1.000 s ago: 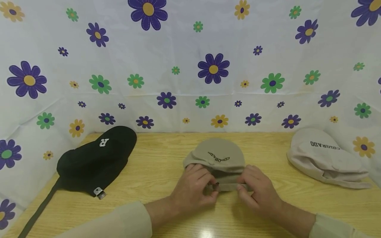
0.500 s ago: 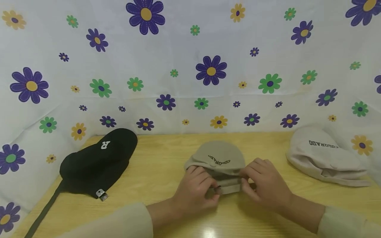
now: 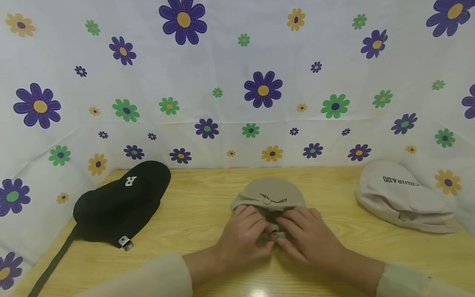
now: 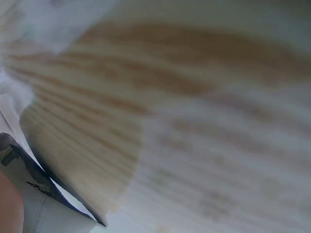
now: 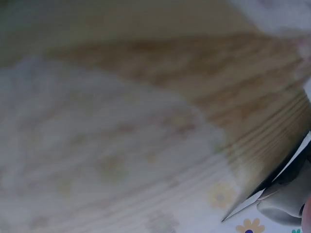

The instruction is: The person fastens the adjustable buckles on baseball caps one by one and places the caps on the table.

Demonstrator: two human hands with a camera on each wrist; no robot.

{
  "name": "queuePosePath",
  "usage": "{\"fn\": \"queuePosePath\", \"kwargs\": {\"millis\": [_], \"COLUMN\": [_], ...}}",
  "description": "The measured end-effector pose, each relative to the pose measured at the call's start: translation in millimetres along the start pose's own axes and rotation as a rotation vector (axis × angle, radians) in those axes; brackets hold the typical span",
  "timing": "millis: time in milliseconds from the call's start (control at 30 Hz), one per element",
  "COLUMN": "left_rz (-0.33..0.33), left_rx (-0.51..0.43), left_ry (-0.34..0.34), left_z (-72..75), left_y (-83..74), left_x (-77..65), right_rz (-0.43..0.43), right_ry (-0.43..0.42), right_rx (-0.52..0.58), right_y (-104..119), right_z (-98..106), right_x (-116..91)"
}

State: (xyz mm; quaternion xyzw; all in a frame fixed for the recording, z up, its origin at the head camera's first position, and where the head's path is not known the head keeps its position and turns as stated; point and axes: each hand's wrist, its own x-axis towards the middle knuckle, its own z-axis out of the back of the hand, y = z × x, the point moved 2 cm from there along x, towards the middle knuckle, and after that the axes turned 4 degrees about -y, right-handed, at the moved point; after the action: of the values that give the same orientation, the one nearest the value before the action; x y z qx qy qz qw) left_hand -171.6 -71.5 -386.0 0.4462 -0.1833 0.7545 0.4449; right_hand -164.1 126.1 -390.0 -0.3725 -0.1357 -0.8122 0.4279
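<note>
A khaki baseball cap [image 3: 272, 190] with COLORADO lettering lies mid-table in the head view, its back opening facing me. My left hand [image 3: 241, 237] pinches the cap strap [image 3: 276, 235] at its dark end piece, thumb below and fingers above. From the other side my right hand [image 3: 315, 235] grips the same strap, its thumb and fingertips close to the left hand's. Most of the strap is hidden by the fingers. At the lower left of the left wrist view shows part of the cap [image 4: 46, 211]; the right wrist view has it at the lower right.
A black cap [image 3: 122, 202] with a white R lies on the left, its long strap [image 3: 52, 264] trailing toward the front. On the right sits a pale beige COLORADO cap [image 3: 398, 198]. A flower-printed cloth [image 3: 222, 62] hangs behind the wooden table [image 3: 200, 194].
My right hand first shifted slightly right along the strap, then moved left until its fingertips came close to the left hand's. The left hand keeps its pinch; the cap stays nearly in place.
</note>
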Motion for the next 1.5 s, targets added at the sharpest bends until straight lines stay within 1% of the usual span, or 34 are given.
{"fn": "queuePosePath", "kwargs": {"millis": [67,167,267,400,500,700,1100,1300,1400,1500], "left_rz": [-0.02,-0.061,-0.098,-0.114,-0.118,-0.125,-0.123,-0.118,-0.111,-0.084], "left_rx": [-0.004,-0.002,0.004,0.009,0.007,0.004,-0.004,0.0,0.006,0.004], "left_ry": [-0.008,-0.024,-0.041,-0.05,-0.054,-0.044,-0.036,-0.029,-0.039,-0.058], "left_z": [0.6,0.9,0.9,0.9,0.5,-0.8,-0.8,-1.0,-1.8,-1.9], "left_y": [0.3,0.1,-0.5,-0.9,-1.5,-4.0,-4.2,-4.1,-3.2,-1.1], "left_x": [0.9,1.9,2.4,2.1,1.3,-0.2,1.5,1.7,0.8,-0.4], "right_rz": [-0.006,-0.008,0.006,0.03,0.032,0.004,-0.093,-0.103,-0.135,-0.167], "right_ry": [0.034,0.057,0.054,0.039,0.05,0.08,0.179,0.177,0.177,0.153], "right_rx": [-0.03,-0.044,-0.044,-0.047,-0.041,-0.013,0.091,0.124,0.142,0.162], "right_y": [1.3,2.8,4.4,6.5,7.9,9.9,8.3,7.4,7.3,6.9], "right_z": [-1.2,-2.6,-3.6,-4.9,-5.7,-5.5,-3.7,-4.5,-4.2,-4.0], "right_x": [0.2,-0.1,-0.8,-1.5,-1.5,-2.2,-1.9,-1.8,-1.7,-2.0]}}
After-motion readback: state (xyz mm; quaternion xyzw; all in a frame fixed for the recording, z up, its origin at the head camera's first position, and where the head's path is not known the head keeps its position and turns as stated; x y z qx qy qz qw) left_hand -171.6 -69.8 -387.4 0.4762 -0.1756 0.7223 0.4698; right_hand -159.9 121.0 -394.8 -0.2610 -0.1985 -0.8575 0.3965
